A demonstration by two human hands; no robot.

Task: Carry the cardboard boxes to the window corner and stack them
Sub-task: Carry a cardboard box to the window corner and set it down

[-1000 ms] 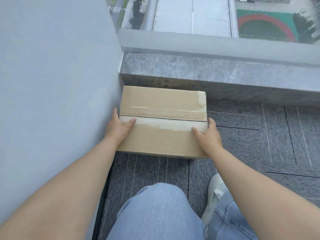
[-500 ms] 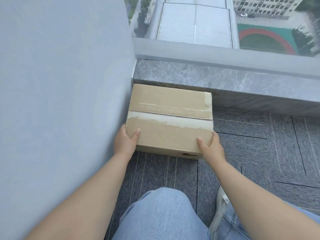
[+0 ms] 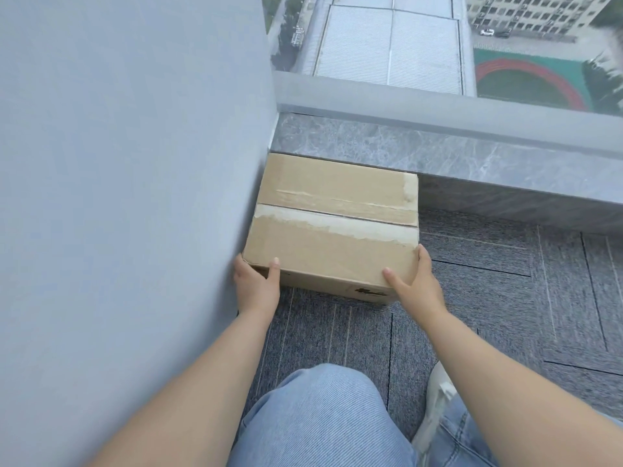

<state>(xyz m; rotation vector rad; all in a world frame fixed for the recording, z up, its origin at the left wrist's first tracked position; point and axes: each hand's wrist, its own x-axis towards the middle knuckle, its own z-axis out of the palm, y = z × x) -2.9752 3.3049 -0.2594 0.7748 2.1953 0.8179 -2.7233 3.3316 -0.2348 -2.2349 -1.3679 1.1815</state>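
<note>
The cardboard box (image 3: 332, 227) sits on the carpet floor (image 3: 505, 298) just ahead of the fingers (image 3: 425, 261). Its left side is against the wall (image 3: 135, 197) and its far edge meets the stone sill (image 3: 438, 153). The left hand (image 3: 256, 288) grips the near left corner, thumb curled over the top edge. The right hand (image 3: 418, 286) grips the near right corner, fingers laid along the side and thumb on top.
</note>
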